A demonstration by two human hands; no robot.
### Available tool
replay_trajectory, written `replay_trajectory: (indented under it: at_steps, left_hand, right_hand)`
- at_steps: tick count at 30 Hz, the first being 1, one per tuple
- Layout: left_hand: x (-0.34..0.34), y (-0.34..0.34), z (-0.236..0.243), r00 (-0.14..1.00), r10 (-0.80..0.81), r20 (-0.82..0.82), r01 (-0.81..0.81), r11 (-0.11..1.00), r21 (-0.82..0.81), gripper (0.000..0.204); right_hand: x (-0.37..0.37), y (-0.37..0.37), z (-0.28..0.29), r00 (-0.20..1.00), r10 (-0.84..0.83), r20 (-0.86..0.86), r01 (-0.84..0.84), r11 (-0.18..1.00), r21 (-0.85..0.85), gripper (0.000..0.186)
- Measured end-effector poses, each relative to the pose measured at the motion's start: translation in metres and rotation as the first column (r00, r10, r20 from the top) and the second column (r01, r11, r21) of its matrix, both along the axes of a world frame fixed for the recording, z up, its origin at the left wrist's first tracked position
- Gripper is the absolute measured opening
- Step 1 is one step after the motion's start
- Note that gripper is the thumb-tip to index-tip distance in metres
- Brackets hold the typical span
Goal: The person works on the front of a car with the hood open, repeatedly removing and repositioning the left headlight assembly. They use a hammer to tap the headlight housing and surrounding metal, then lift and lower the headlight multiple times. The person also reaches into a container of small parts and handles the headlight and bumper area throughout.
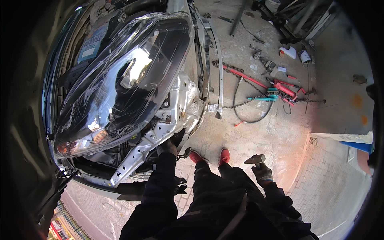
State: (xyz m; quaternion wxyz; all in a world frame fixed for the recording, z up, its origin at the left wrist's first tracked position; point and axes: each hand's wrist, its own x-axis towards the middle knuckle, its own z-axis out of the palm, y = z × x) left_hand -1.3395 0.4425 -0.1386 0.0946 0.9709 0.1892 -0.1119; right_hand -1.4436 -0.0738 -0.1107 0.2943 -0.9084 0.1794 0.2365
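Note:
My gloved right hand (263,173) is closed round the handle of a hammer (255,159), its metal head up, to the right of my legs. At the car's front corner, my left hand (167,149) reaches in against the bare silver metal panel (159,132). Its fingers are hidden among dark parts, so its grip does not show. Above that hand, a large headlight (132,80) wrapped in clear plastic film lies over the car's front. The metal beside it looks crumpled and bent.
A red hydraulic pump (285,89) with a black hose and a chain (240,105) lies on the concrete floor at the right. A metal strip (219,72) stands out from the car. A white bottle (289,52) and a white bucket (305,57) are farther off.

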Motion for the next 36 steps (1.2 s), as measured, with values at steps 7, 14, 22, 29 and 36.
replay_trajectory:
  at_steps: [7, 14, 22, 29, 36]
  left_hand:
    - [-0.008, 0.008, -0.017, 1.000, 0.026, 0.006, -0.026, 1.000, -0.016, 0.059]
    - [-0.004, 0.007, -0.004, 0.990, 0.136, 0.036, -0.131, 0.984, -0.121, 0.055]
    - [-0.004, 0.006, 0.004, 0.959, 0.281, -0.022, -0.281, 0.946, -0.164, 0.049]
    - [-0.030, 0.019, -0.003, 0.965, 0.045, 0.258, -0.031, 0.998, -0.056, 0.038]
    - [-0.041, -0.017, 0.067, 0.912, 0.008, 0.411, 0.005, 1.000, -0.030, 0.034]
  right_hand:
    - [-0.002, -0.004, -0.015, 0.995, -0.065, -0.074, 0.064, 0.998, -0.022, 0.046]
    - [0.002, -0.007, -0.028, 0.998, -0.013, -0.059, 0.013, 1.000, 0.012, 0.045]
    - [-0.003, -0.021, -0.042, 0.981, 0.032, -0.192, -0.036, 0.999, -0.015, 0.049]
    - [-0.011, -0.031, -0.067, 0.989, 0.049, -0.142, -0.052, 0.999, -0.011, 0.048]
    - [0.006, -0.024, -0.065, 0.974, 0.051, -0.223, -0.054, 0.998, -0.008, 0.054]
